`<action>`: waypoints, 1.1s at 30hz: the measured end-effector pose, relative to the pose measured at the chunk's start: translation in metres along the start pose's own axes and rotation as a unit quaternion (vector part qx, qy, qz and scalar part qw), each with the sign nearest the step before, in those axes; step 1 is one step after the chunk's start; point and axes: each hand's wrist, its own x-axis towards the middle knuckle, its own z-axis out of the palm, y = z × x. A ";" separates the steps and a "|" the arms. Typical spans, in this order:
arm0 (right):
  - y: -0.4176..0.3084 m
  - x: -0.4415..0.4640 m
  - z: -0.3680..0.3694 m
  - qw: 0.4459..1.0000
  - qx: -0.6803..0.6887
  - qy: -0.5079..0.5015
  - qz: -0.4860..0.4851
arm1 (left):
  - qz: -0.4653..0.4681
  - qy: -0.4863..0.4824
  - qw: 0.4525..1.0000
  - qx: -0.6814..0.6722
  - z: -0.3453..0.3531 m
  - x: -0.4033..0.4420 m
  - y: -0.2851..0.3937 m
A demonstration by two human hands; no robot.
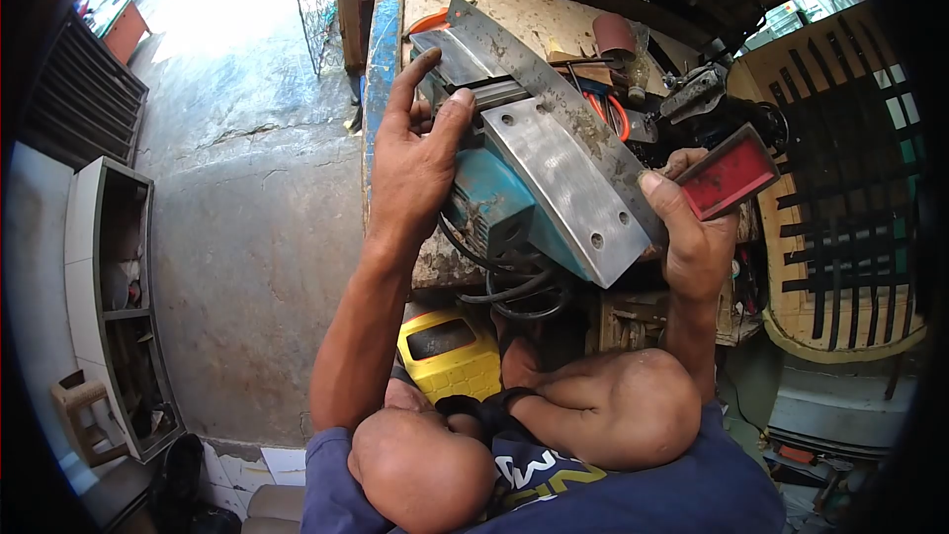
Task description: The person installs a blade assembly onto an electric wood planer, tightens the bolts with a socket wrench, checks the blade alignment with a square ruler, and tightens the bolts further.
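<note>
An electric planer (568, 188) with a teal body lies upside down at the bench edge, its shiny metal sole facing up. My left hand (415, 168) grips it near the front, thumb and index finger beside the cutter gap. In my right hand (692, 242) is a try square (563, 89), held near its red handle. The steel blade of the square stands along the far side of the sole, from the planer's front towards its rear. Whether blade and sole touch all along I cannot tell. The black power cord (519, 292) hangs coiled below the planer.
The worn wooden bench (430, 262) has a blue-painted edge and carries orange-handled tools (618, 117) and a pinkish cylinder (614, 35). A yellow welding mask (450, 356) rests below, between my legs. At right stands a chair frame (781, 302) with black straps.
</note>
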 end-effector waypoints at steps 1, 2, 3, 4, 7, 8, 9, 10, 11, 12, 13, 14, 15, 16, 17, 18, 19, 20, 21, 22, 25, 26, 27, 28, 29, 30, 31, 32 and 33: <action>0.000 0.001 -0.001 1.000 -0.001 0.001 0.000 | 0.004 -0.001 1.000 0.004 0.000 0.001 0.000; 0.000 0.001 -0.001 1.000 -0.001 0.000 0.000 | 0.007 -0.002 1.000 0.007 0.000 0.001 0.000; 0.000 0.001 -0.001 1.000 -0.009 -0.003 -0.002 | 0.007 -0.002 1.000 0.007 0.000 0.000 0.000; 0.000 0.001 -0.002 1.000 -0.016 -0.005 -0.005 | 0.005 -0.001 1.000 0.009 0.000 0.000 0.001; -0.001 -0.001 -0.001 0.999 -0.001 -0.007 0.033 | 0.006 -0.002 1.000 0.009 0.000 0.000 0.000; -0.002 -0.001 -0.001 0.999 -0.001 -0.007 0.033 | 0.008 -0.002 1.000 0.007 0.000 0.000 0.000; -0.002 0.000 0.000 1.000 -0.007 -0.003 0.017 | 0.009 -0.003 1.000 0.007 0.000 0.000 0.000; -0.002 0.000 0.000 1.000 -0.013 0.001 0.002 | 0.009 -0.002 1.000 0.009 0.000 0.000 -0.001; -0.002 0.000 0.001 1.000 -0.012 0.001 0.001 | 0.010 -0.002 1.000 0.010 0.000 -0.001 -0.001; -0.002 -0.001 0.001 1.000 -0.007 0.001 0.004 | 0.011 -0.002 1.000 0.010 0.000 0.000 0.000; -0.003 -0.001 0.001 1.000 -0.002 0.002 0.007 | 0.011 -0.002 1.000 0.012 0.000 -0.001 0.000; -0.002 -0.001 0.001 1.000 -0.002 0.002 0.007 | 0.011 -0.002 1.000 0.013 0.000 -0.001 0.001; -0.001 0.000 0.000 1.000 -0.010 0.000 0.000 | 0.011 -0.002 1.000 0.013 0.000 -0.001 0.001; 0.000 0.000 0.000 1.000 -0.018 -0.001 -0.007 | 0.012 -0.003 1.000 0.012 0.000 -0.001 0.001; -0.001 -0.001 -0.001 1.000 -0.018 0.000 -0.007 | 0.013 -0.004 1.000 0.011 0.000 -0.001 0.001; -0.002 -0.002 -0.001 1.000 -0.011 -0.005 0.013 | 0.014 -0.005 1.000 0.011 0.000 -0.001 0.001; -0.002 -0.002 -0.001 0.999 -0.004 -0.009 0.032 | 0.015 -0.004 1.000 0.020 0.000 -0.001 0.001; -0.003 -0.002 -0.001 0.999 -0.004 -0.008 0.032 | 0.016 -0.003 0.999 0.030 -0.001 -0.001 0.002; -0.004 -0.002 -0.001 0.999 -0.004 -0.008 0.032 | 0.016 -0.003 0.999 0.030 0.000 -0.002 0.002; -0.004 -0.002 0.000 0.999 -0.005 -0.008 0.032 | 0.015 -0.001 1.000 0.027 0.000 -0.002 0.002; -0.005 -0.001 0.001 1.000 -0.006 -0.006 0.029 | 0.015 0.001 1.000 0.019 0.000 -0.002 0.001; -0.005 -0.001 0.001 1.000 -0.006 -0.006 0.028 | 0.016 0.001 1.000 0.013 0.000 -0.001 0.000; -0.006 -0.001 0.002 1.000 -0.009 -0.006 0.029 | 0.016 0.001 1.000 0.013 0.000 -0.001 0.000; -0.006 -0.001 0.002 0.999 -0.012 -0.006 0.031 | 0.016 0.003 1.000 0.020 0.000 -0.001 0.000; -0.006 -0.001 0.002 0.999 -0.012 -0.006 0.030 | 0.016 0.006 1.000 0.027 -0.001 -0.001 0.000; -0.006 -0.001 0.002 0.999 -0.014 -0.005 0.029 | 0.015 0.006 1.000 0.027 -0.001 -0.001 -0.001; -0.005 0.000 0.002 1.000 -0.016 -0.005 0.026 | 0.018 0.008 0.999 0.030 -0.001 -0.001 -0.001; -0.005 0.001 0.002 1.000 -0.016 -0.005 0.026 | 0.020 0.010 0.999 0.033 0.000 0.000 -0.002; -0.004 0.003 0.003 1.000 -0.012 -0.005 0.007 | 0.020 0.010 0.999 0.033 -0.001 0.000 -0.002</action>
